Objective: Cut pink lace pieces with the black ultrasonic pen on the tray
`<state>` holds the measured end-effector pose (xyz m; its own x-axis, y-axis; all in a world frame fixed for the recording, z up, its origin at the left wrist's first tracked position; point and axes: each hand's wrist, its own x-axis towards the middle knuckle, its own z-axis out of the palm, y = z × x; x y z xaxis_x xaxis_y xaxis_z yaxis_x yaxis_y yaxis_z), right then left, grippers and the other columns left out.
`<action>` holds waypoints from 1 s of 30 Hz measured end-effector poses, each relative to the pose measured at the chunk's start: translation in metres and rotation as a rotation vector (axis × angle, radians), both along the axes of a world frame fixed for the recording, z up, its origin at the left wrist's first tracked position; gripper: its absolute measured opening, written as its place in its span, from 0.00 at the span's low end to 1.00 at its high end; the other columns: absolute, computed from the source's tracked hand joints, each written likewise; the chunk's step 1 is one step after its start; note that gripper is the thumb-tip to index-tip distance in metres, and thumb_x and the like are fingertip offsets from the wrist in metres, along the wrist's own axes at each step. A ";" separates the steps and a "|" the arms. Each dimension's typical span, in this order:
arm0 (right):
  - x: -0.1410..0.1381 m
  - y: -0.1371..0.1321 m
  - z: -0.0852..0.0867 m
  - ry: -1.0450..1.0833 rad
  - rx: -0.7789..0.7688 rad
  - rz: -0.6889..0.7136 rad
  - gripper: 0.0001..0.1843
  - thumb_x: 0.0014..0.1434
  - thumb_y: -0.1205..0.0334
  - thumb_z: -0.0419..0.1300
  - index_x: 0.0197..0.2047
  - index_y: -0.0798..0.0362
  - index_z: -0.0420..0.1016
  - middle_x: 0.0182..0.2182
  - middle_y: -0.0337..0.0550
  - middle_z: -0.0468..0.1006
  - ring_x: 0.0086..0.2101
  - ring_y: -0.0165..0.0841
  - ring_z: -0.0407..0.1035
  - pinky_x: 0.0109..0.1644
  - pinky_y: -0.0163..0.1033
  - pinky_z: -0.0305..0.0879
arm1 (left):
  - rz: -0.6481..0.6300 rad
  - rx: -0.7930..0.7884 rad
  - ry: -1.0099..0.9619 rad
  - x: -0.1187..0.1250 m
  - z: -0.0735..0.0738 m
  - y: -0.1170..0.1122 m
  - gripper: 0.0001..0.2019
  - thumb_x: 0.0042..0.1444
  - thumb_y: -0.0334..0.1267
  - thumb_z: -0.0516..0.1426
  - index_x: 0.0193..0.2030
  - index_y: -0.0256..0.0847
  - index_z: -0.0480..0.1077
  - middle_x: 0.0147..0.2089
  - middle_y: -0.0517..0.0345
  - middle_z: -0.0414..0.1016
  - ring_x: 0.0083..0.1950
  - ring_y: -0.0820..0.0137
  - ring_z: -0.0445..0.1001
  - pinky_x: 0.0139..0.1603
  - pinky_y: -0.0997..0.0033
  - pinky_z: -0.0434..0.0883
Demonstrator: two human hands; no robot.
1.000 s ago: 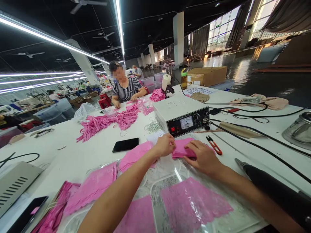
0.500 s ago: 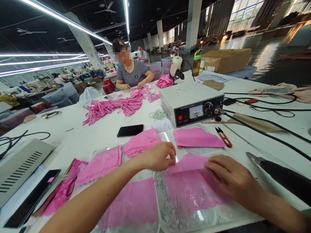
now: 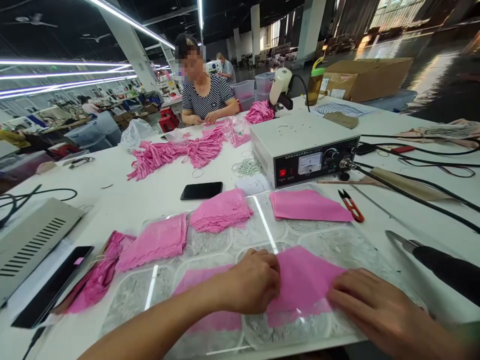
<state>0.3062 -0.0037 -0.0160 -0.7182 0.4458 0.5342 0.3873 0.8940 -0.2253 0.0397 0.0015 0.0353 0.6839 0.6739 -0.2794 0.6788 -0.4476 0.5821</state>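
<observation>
A thin pink fabric piece (image 3: 305, 277) spans between my two hands over the transparent mat. My left hand (image 3: 258, 281) has its fingers curled closed at the piece's left edge. At the right corner, my right hand (image 3: 369, 302) pinches the fabric between thumb and fingers. Under its near edge, part of another pink fabric layer (image 3: 288, 318) shows. A further pink piece (image 3: 202, 278) lies flat to the left, partly covered by my left forearm. Beyond my hands are a pink stack (image 3: 221, 211), a second stack (image 3: 155, 243) and a smooth pink pile (image 3: 311, 205).
A control box (image 3: 305, 145) with a dial stands behind the stacks. Orange thread snips (image 3: 351, 206) and a black-handled tool (image 3: 442, 265) lie at right. A phone (image 3: 201, 190) rests left of the box. Across the table, a person (image 3: 208, 97) handles pink strips (image 3: 161, 160).
Both hands have drawn the pink piece toward me, so it now spreads over the layer beneath. My left hand is lower, and its fingers have curled tighter. The head view has shifted slightly.
</observation>
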 end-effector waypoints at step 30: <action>0.014 0.013 -0.003 -0.055 -0.636 -0.601 0.11 0.60 0.58 0.52 0.27 0.48 0.67 0.22 0.37 0.71 0.23 0.32 0.65 0.26 0.36 0.61 | 0.039 0.222 -0.091 -0.002 -0.020 -0.019 0.10 0.57 0.24 0.51 0.27 0.38 0.67 0.40 0.56 0.72 0.42 0.68 0.68 0.48 0.62 0.63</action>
<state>0.3201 0.0095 -0.0186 -0.2840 0.9585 0.0269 0.7774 0.2466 -0.5786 0.0375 -0.0176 0.0148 0.6715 0.7385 -0.0601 0.6474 -0.5454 0.5323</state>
